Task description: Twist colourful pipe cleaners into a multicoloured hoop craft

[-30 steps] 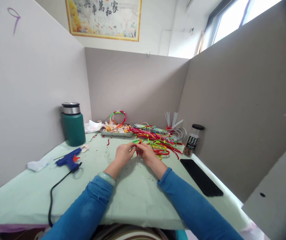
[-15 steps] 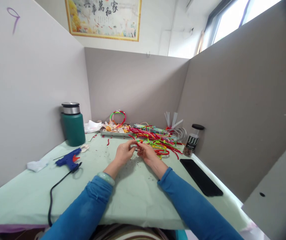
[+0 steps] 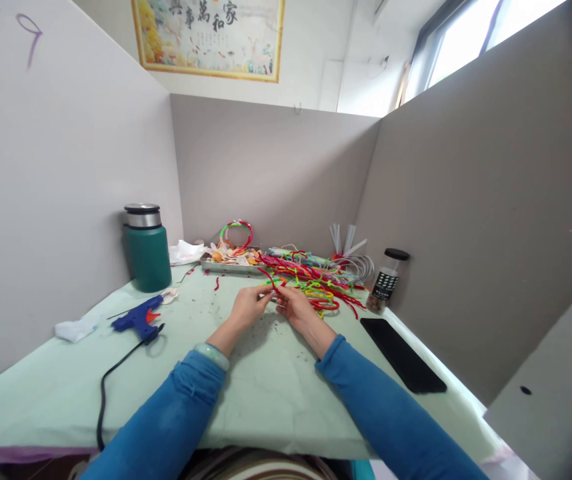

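My left hand (image 3: 250, 307) and my right hand (image 3: 295, 307) meet over the middle of the table, fingertips nearly touching. Between them they pinch a red pipe cleaner (image 3: 269, 277), whose free end sticks up and to the left. A bit of green and orange shows close to the fingertips; whether it belongs to the held piece I cannot tell. Just beyond my hands lies a pile of coloured pipe cleaners (image 3: 306, 270), mostly red, with yellow and green ones. Bent yellow and red loops (image 3: 323, 300) rest beside my right hand.
A metal tray (image 3: 233, 268) of small pieces stands at the back, a multicoloured ring (image 3: 237, 235) on it. At left are a green bottle (image 3: 149, 257) and a blue glue gun (image 3: 139, 320) with its cord. At right stand a black-lidded jar (image 3: 386, 283) and a flat black slab (image 3: 403, 353).
The red pipe cleaner's free end now rises more visibly above my fingertips. My left fingers have shifted slightly lower; both hands otherwise stay in place.
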`<state>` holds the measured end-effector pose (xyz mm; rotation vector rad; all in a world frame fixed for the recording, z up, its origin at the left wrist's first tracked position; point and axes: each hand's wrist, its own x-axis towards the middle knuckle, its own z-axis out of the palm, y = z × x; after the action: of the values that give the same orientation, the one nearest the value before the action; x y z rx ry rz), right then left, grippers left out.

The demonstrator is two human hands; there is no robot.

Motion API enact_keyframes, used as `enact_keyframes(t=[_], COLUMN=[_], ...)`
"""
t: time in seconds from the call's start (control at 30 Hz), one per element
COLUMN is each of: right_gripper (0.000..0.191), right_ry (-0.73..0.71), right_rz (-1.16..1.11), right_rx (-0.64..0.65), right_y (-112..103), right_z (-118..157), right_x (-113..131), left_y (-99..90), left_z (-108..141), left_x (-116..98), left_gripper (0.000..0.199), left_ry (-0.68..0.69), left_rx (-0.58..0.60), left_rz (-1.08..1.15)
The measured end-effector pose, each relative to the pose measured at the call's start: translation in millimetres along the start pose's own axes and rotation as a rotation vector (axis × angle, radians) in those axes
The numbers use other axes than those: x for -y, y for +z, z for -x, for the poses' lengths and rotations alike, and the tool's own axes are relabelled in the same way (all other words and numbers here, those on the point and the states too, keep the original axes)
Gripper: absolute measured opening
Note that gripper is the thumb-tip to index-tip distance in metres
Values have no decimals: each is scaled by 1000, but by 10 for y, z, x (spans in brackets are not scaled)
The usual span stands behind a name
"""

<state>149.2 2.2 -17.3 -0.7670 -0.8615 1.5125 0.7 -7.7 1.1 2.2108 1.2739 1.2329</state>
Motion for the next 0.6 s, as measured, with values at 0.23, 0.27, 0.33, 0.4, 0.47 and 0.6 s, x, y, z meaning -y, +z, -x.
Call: enact_keyframes(t=[0.23, 0.27, 0.33, 0.4, 0.47, 0.6], right_gripper=[21, 20, 20, 20, 21, 25], right_ry=[17, 19, 21, 23, 35, 63], right_rz=[-27, -29, -26, -17, -14, -3], right_rx=[-3, -2, 0, 1, 4, 23], right_y=[22, 23, 23, 23, 28, 49], right_z=[19, 19, 19, 23, 33, 68], right_x=[12, 11, 10, 13, 22, 44], left_y=[37, 41, 41, 27, 4, -39], left_z=[-29, -34, -35, -24, -4, 42], left_x=[128, 142, 145, 115, 64, -28], left_gripper=[23, 23, 23, 23, 25, 29], left_ry=[127, 139, 147, 140, 128, 123], left_rx=[-40, -47, -56, -55, -46, -8], left_rz=[-19, -17, -16, -38, -89, -247])
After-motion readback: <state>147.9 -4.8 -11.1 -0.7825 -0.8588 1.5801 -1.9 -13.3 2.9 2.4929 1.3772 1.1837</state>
